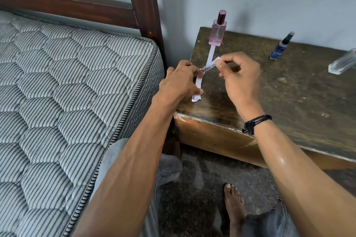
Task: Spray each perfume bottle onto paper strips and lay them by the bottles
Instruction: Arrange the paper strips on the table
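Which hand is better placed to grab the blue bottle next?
Probably right: the right hand sits nearer the blue bottle, though it pinches a strip; the left hand holds the strip stack, farther away.

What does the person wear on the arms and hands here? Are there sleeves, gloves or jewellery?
Both forearms are bare, with no sleeve in view. The left hand has no glove, and no ring or watch shows on it. The right hand is also ungloved. Its wrist carries a black cord bracelet made of several thin strands with a knot.
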A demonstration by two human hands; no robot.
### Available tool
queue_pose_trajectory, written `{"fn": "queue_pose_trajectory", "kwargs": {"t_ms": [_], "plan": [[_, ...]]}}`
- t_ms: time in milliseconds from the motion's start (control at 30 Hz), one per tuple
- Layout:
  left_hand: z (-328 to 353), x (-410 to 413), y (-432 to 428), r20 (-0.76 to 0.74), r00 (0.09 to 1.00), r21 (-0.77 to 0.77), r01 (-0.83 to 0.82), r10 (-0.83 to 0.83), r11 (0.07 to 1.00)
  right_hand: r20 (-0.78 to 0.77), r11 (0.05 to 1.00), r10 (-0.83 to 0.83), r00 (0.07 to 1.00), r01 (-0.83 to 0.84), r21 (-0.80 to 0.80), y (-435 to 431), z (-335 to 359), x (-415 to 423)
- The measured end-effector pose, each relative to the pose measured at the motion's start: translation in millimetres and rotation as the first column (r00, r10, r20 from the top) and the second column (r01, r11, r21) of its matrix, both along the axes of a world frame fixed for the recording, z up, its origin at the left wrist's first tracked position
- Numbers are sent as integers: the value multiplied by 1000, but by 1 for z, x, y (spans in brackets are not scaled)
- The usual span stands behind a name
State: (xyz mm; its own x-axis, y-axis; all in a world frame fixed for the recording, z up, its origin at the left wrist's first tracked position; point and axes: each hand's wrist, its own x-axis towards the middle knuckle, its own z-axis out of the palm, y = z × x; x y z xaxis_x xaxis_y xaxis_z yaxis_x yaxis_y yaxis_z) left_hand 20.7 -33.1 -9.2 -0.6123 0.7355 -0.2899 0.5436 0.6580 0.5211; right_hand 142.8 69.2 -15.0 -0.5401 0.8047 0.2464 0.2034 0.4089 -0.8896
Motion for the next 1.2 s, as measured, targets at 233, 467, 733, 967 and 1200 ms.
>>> {"fn": "queue_pose_trajectory", "kwargs": {"t_ms": [233, 467, 733, 967, 1200], "plan": [[-2, 0, 0, -4, 1000, 1, 4, -4, 1000, -34, 999, -6, 999, 8, 40, -2, -3, -1], [-3, -1, 1, 10, 1000, 0, -1, 1, 1000, -74, 998, -26, 997, 29, 48, -3, 1, 1], [-5, -1, 1, -9, 1000, 11, 7, -6, 1000, -178, 987, -148, 973, 133, -94, 19, 11, 7], [1, -3, 3, 35, 999, 20, -6, 6, 1000, -203, 967, -149, 968, 100, -234, 18, 15, 8], [6, -10, 4, 212, 963, 332, -231, 166, 915, -246, 924, -181, 952, 78, -375, 20, 18, 10]]}}
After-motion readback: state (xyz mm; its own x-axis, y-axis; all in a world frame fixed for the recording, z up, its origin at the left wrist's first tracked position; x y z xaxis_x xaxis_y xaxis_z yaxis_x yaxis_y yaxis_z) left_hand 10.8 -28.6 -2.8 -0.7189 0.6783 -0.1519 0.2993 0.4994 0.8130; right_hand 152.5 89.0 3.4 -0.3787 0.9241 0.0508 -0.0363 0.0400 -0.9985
